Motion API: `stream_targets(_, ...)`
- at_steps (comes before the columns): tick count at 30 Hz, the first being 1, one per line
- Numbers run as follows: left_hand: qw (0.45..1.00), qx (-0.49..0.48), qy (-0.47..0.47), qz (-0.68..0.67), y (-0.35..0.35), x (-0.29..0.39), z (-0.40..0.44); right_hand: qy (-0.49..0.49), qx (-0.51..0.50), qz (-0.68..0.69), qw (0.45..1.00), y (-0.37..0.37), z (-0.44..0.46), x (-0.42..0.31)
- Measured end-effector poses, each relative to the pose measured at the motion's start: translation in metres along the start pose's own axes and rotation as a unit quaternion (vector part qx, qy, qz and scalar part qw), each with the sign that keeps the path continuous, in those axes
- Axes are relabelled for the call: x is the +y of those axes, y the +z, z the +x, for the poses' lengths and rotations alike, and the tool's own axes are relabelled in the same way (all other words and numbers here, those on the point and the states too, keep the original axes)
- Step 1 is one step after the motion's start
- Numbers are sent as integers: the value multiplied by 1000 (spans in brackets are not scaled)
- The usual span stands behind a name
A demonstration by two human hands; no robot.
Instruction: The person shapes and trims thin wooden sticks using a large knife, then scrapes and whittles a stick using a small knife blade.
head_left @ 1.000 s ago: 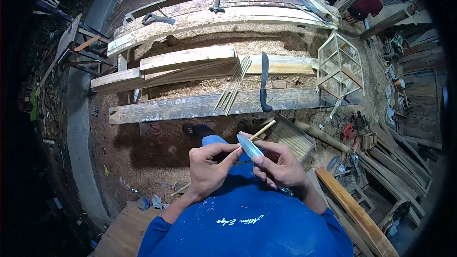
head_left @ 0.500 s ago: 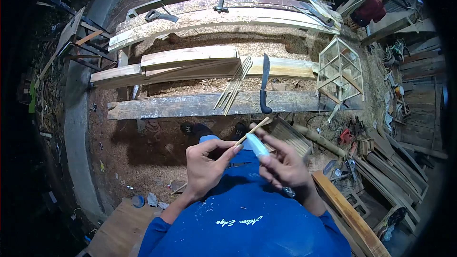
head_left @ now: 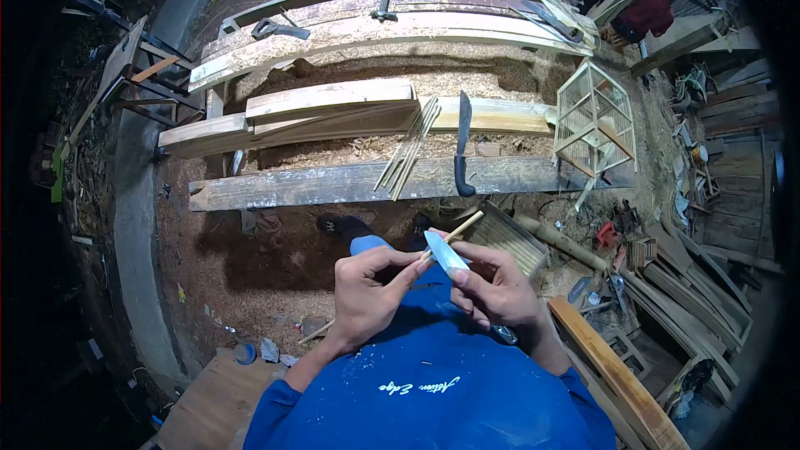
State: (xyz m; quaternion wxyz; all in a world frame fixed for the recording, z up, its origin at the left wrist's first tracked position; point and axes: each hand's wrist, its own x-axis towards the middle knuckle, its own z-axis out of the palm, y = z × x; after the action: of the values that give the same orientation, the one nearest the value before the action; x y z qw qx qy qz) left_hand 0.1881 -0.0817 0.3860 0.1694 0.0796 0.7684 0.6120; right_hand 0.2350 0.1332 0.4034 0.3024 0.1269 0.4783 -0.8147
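Between thumb and fingers, my left hand pinches one end of a thin wooden stick, which slants up to the right. My right hand is closed around a knife; its pale blade lies against the stick close to my left fingertips. Part of the handle is hidden by my fingers. Beyond my hands, a bundle of thin sticks rests across the planks. Beside it lies a machete with a black handle, its blade pointing away from me.
A slatted wooden frame like a small cage stands at the right of the grey plank. Farther back are a handsaw and a hammer on boards. A long timber lies at my right, near stacked wood.
The knife blade has shifted left and down along the stick, nearer my left fingers. The stick's free end has moved slightly right. The bundle and machete have stayed put.
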Motion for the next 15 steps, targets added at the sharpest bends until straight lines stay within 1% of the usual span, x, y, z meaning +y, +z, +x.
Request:
stream_targets(3, 1000, 9, 1, -10, 3, 0, 2, -11, 15, -11, 1000, 5, -1, -2)
stream_targets(5, 1000, 14, 0, -15, 2, 2, -1, -27, 87, -81, 993, 2, -3, -4)
stream_targets(6, 1000, 6, -22, -10, -2, 4, -5, -83, 183, -72, 977, -12, -3, -10)
stream_targets(7, 999, -3, -43, -4, -6, 5, -8, -140, 278, -60, 949, -29, -5, -17)
stream_targets(8, 998, 7, -68, -18, -10, 3, -12, -163, 269, -46, 948, -42, -15, -19)
stream_targets(9, 997, 8, -68, -18, -9, 2, -10, -183, 258, -33, 948, -46, -20, -24)
stream_targets(11, 995, 19, -94, -19, -7, -1, -9, -127, 204, -67, 968, -35, -24, -26)
stream_targets(13, 996, 20, -87, -24, 0, -4, -5, -107, 110, -96, 984, -24, -16, -25)
stream_targets(15, 996, 36, -67, -38, 3, -8, -1, -64, 40, -76, 994, -14, -9, -14)
